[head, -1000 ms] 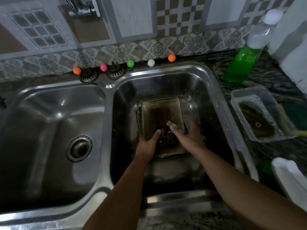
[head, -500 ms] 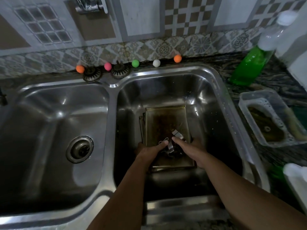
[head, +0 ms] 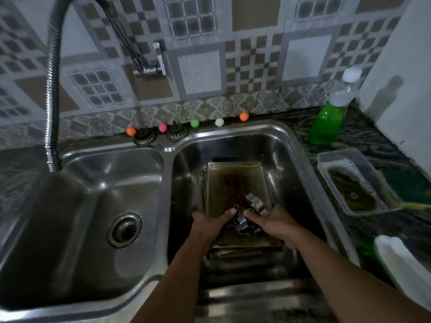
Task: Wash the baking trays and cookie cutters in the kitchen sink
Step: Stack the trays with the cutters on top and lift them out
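Observation:
A stack of stained baking trays (head: pixel 235 183) lies in the right basin of the steel sink (head: pixel 300 159). Several metal cookie cutters (head: pixel 249 215) sit on the near part of the top tray. My left hand (head: pixel 210 223) grips the stack's left edge, thumb over the top tray beside the cutters. My right hand (head: pixel 274 221) grips the right edge the same way, thumb pointing at the cutters. The fingers of both hands are hidden under the trays.
A flexible tap hose (head: pixel 52 89) arches over the left basin with its drain (head: pixel 124 229). Small coloured balls (head: pixel 194 123) and two strainers (head: pixel 144 136) line the back rim. A green soap bottle (head: pixel 331 115), a soapy tub (head: pixel 354 183) and a white container (head: pixel 401 259) stand on the right counter.
My head has tilted up, bringing the tap and hose into view. Both hands stay on the tray stack; my thumbs have closed in beside the cutters.

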